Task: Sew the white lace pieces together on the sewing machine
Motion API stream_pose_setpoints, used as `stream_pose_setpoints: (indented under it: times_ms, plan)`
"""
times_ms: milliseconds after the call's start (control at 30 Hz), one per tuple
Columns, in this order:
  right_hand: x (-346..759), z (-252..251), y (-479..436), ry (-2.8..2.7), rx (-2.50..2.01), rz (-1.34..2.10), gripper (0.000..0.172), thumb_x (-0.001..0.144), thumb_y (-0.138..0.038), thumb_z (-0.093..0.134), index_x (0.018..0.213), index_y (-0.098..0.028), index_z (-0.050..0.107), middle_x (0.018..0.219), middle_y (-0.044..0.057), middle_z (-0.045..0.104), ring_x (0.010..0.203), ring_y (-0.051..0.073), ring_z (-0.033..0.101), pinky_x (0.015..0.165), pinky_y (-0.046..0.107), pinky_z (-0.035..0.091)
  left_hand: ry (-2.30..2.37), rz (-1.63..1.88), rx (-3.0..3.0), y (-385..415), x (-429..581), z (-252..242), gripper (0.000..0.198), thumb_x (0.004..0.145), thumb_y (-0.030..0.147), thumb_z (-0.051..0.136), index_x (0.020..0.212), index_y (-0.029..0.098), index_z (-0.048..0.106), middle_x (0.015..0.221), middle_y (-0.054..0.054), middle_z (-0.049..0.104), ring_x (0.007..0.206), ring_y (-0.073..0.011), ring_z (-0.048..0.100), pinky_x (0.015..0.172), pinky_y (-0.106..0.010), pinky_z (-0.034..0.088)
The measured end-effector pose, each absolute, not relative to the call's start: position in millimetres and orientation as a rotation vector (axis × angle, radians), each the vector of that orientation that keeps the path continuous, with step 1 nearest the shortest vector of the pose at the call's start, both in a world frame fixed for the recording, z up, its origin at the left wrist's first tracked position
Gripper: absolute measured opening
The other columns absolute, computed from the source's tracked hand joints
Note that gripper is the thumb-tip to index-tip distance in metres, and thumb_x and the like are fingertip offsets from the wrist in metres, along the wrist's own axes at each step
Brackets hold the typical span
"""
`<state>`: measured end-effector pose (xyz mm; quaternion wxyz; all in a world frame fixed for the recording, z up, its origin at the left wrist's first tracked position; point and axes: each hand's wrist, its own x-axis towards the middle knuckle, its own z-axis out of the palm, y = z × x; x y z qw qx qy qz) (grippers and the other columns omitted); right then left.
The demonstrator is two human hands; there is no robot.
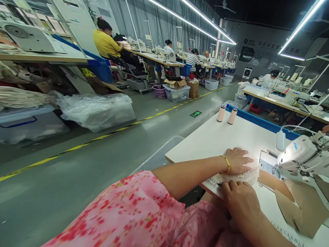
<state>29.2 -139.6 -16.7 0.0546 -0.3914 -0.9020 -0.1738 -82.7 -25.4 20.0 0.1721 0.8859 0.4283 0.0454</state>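
Observation:
A piece of white lace fabric (243,177) lies on the white sewing table (205,144), left of the sewing machine (295,154). My left hand (238,161) rests flat on the lace with its fingers spread. Just below it, my right hand (239,195) is closed at the lace's near edge, knuckles up. What its fingers hold is hidden; a small dark tip shows beside them, over the printed ruler along the table edge. Brown pattern pieces (305,206) lie to the right, in front of the machine.
Two pink thread spools (221,113) stand at the table's far corner, near a blue trough (257,120). Across the aisle with its yellow-black floor line (102,136), people sit at sewing tables. Plastic bins (177,93) and a bagged bundle (95,109) stand on the floor.

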Motion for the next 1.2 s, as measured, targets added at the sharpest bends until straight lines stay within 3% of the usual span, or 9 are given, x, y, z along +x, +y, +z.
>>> stream_pose_setpoints:
  times_ms: [767,1200]
  plan:
    - [41.5,-11.1,-143.5,-2.786,-1.342,-0.443,0.014,0.091,-0.013,0.07,0.088,-0.02,0.058,0.075,0.004,0.07,0.065,0.017,0.067,0.063,0.029,0.037,1.225,0.122,2.52,-27.3,-82.2,22.4,0.054,0.102,0.06,0.039,0.152,0.041,0.05,0.171,-0.002,0.034,0.154,-0.0374,0.032,0.117,-0.065,0.037]
    - [34.3,-18.5,-143.5,-2.659,-1.268,-0.545,0.018,0.095,-0.012,0.067,0.087,-0.021,0.053,0.072,0.003,0.065,0.063,0.018,0.063,0.063,0.031,0.035,1.223,0.155,2.505,-27.6,-82.7,20.5,0.053,0.101,0.061,0.039,0.15,0.042,0.051,0.17,0.0,0.036,0.154,-0.037,0.032,0.117,-0.063,0.036]
